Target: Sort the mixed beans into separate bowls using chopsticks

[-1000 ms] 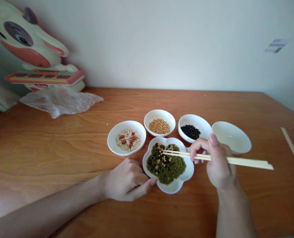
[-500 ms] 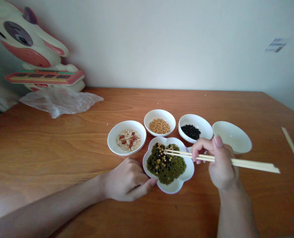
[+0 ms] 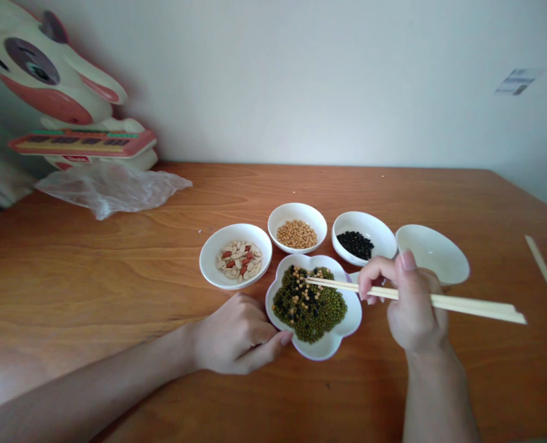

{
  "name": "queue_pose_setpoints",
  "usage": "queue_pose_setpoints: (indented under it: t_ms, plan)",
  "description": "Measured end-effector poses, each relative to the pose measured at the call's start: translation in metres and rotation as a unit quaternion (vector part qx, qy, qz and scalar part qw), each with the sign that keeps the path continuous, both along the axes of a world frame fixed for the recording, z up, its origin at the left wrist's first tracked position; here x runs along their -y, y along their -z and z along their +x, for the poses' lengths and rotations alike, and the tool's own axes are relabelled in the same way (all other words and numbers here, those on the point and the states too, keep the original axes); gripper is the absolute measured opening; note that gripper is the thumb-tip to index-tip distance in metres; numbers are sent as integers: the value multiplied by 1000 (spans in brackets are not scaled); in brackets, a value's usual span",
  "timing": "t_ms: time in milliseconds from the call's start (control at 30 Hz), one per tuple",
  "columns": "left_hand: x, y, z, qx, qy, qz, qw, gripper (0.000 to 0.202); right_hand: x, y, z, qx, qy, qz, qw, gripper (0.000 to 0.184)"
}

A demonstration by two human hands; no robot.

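Note:
A white flower-shaped dish (image 3: 322,352) holds green mung beans (image 3: 331,311) with black beans and yellow soybeans mixed on top. My left hand (image 3: 239,337) grips its left rim, thumb at the edge and fingers curled, partly hidden. Closed around a pair of wooden chopsticks (image 3: 471,306), my right hand (image 3: 409,301) is over the dish's right side. The chopstick tips are close together among the soybeans and black beans; whether a bean is pinched there I cannot tell.
Behind the dish stand white bowls: one of peanuts (image 3: 207,261), one of soybeans (image 3: 320,229), one of black beans (image 3: 384,237), and another bowl (image 3: 432,252) at right. A wooden stick (image 3: 546,272) lies far right. A plastic bag (image 3: 116,191) and cow toy (image 3: 93,86) are back left.
The chopstick tips, slightly apart before, have come together over the same spot. My left hand and the dish have stayed in place.

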State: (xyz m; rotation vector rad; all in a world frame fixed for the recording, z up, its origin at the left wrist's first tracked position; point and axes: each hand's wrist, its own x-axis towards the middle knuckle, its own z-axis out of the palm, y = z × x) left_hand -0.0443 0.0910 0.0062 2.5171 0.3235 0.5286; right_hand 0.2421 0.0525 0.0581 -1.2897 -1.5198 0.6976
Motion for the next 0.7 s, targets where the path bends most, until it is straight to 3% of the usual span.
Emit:
queue_pose_setpoints:
  t_ms: [300,700]
  plan:
    - [0,-2,1,-6,2,4,1000,47,0,4,0,8,-33,-14,999,75]
    - [0,-1,0,-8,2,13,1000,47,1,1,-1,44,-59,62,995,54]
